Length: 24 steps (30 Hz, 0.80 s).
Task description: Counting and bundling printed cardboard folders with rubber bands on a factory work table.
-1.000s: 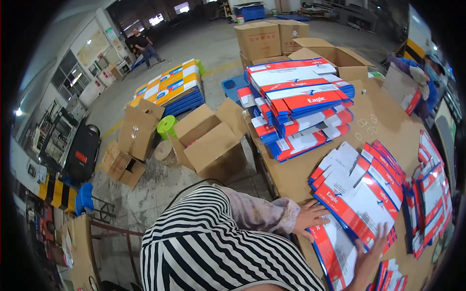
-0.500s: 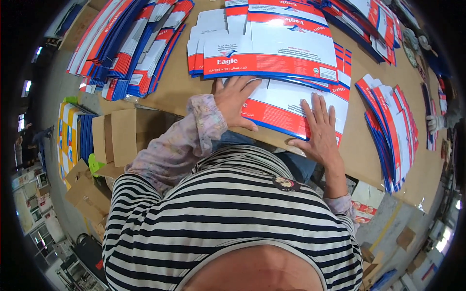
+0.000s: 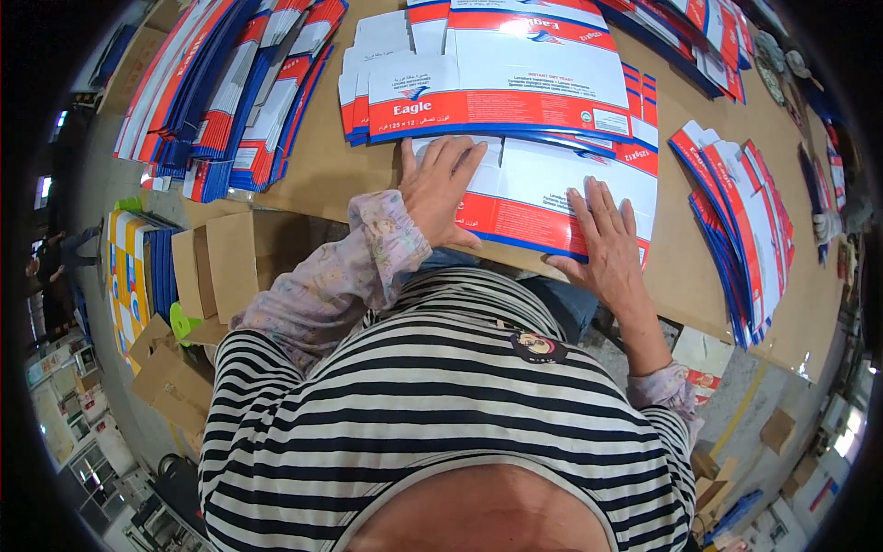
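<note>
A flat printed carton sheet (image 3: 538,189), white, red and blue, lies at the table's near edge. My left hand (image 3: 440,189) rests on its left part with fingers spread, the fingertips near the stack behind. On its right end lies my right hand (image 3: 607,235), fingers stretched out and thumb at the front edge. Neither hand grips anything. Just beyond, a stack of the same flat cartons (image 3: 515,78) overlaps the sheet's far side, its layers slightly fanned.
Bundles of folded cartons (image 3: 221,87) stand at the back left, others (image 3: 681,37) at the back right. A fanned pile (image 3: 736,221) lies on the right of the brown table (image 3: 317,161). Below left are an open cardboard box (image 3: 230,258) and yellow-white cartons (image 3: 129,267). A gloved hand (image 3: 828,224) shows far right.
Both hands stay flat on the sheet with little movement. The whole view has shifted slightly. At the far right, the other person's arm has mostly left the view.
</note>
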Tool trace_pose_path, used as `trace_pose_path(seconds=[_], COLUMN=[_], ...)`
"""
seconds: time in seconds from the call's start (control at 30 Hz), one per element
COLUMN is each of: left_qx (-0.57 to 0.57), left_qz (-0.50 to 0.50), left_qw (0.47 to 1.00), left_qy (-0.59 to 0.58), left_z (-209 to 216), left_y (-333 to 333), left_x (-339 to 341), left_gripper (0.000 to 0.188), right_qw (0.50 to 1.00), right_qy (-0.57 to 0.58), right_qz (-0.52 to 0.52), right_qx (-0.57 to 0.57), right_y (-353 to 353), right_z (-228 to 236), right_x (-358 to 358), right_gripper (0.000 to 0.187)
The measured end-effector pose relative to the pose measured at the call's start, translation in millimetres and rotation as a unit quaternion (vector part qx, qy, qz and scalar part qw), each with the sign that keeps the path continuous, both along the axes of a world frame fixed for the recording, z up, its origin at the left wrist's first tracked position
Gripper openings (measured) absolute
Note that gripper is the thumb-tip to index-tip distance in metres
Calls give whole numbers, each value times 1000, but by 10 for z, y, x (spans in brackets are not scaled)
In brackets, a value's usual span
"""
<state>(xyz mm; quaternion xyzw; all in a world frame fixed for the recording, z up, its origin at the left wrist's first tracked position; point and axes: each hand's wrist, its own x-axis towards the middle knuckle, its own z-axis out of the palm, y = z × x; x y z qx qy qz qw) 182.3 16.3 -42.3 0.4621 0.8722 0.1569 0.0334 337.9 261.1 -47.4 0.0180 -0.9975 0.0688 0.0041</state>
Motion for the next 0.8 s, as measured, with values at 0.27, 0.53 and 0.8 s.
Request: trace_pose_path(seconds=[0.27, 0.53, 0.8], left_qx=[18, 66, 96], left_qz=[2, -24, -81], left_qw=[1000, 997, 984], left_qy=[-24, -15, -123], left_z=[35, 5, 56], left_y=[-46, -7, -182], left_x=[2, -31, -305], left_gripper=[119, 110, 86], right_qw=[1000, 1000, 990], right_qy=[13, -10, -6], right_qz=[23, 13, 110], right_qx=[12, 20, 90], right_y=[-16, 42, 82], right_z=[-5, 24, 264], right_x=[-9, 21, -29], right_gripper=[96, 96, 54])
